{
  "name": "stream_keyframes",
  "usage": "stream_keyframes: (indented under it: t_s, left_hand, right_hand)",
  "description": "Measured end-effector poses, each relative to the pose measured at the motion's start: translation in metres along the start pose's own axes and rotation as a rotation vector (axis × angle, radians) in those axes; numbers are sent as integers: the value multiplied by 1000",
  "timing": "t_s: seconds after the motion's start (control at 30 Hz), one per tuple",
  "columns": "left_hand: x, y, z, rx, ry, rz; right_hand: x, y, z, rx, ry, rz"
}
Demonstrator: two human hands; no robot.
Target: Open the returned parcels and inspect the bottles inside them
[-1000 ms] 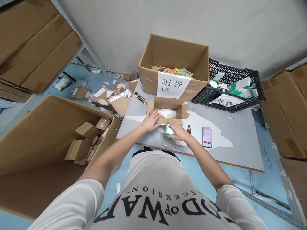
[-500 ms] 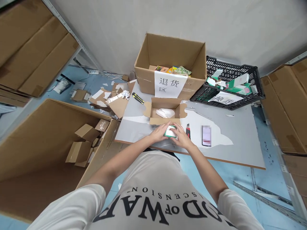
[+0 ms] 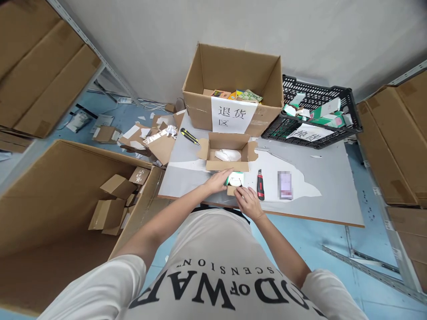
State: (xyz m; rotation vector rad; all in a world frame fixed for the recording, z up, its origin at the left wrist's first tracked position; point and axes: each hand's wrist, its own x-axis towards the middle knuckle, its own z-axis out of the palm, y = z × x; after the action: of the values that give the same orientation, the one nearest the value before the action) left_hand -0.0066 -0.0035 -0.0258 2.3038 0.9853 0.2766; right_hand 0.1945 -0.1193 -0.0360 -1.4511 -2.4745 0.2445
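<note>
Near the table's front edge sits a small green-and-white box (image 3: 230, 175), its brown lid flap (image 3: 231, 190) folded toward me. Inside it lies a white round object (image 3: 236, 179) with thin dark marks; I cannot make out its kind. My left hand (image 3: 217, 181) grips the box's left side, fingers closed against it. On the near right, my right hand (image 3: 249, 201) pinches the lid flap. Just behind stands an open cardboard carton (image 3: 227, 166) with crumpled white paper (image 3: 228, 155) in it. A red-and-black utility knife (image 3: 260, 186) lies right of my right hand.
A phone (image 3: 285, 185) and a yellow-black cutter (image 3: 190, 136) lie on the table (image 3: 320, 178). At the back are a large labelled carton (image 3: 196, 116) and a black crate (image 3: 356, 111) of green-white boxes. A big carton (image 3: 66, 253) of smaller boxes stands left.
The small box's lid has been opened toward me, baring the white round object. My right hand has moved down from the box's top to the flap. My left hand stays on its side.
</note>
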Motion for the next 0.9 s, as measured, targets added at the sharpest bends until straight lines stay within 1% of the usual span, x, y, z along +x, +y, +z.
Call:
stream_keyframes:
  t_s: [0.1, 0.2, 0.3, 0.37, 0.43, 0.5, 0.57, 0.67, 0.8, 0.9]
  left_hand:
    - [-3, 3, -8, -2, -30, 36]
    - [-8, 10, -16, -10, -24, 94]
    - [-11, 21, -18, 1, 44, 104]
    - [-9, 27, -17, 34, 96, 84]
    - [-5, 32, -16, 80, 125, 67]
    - [-1, 34, -15, 128, 117, 76]
    - [2, 34, -17, 168, 97, 104]
    - [4, 33, -22, 218, 70, 144]
    - [2, 34, -26, 267, 50, 118]
    - [-1, 34, -21, 257, 70, 63]
  right_hand:
    - [-8, 0, 5, 0, 32, 6]
    - [-5, -1, 1, 45, 138, 17]
    - [10, -3, -11, 122, 245, 139]
    - [25, -2, -22, 173, 248, 239]
    - [42, 2, -32, 221, 177, 308]
    - [56, 8, -40, 230, 68, 334]
    - [66, 15, -46, 188, -38, 315]
    - [74, 24, -49, 156, -162, 234]
    - [80, 31, -52, 217, -235, 145]
    - [82, 31, -55, 220, -254, 94]
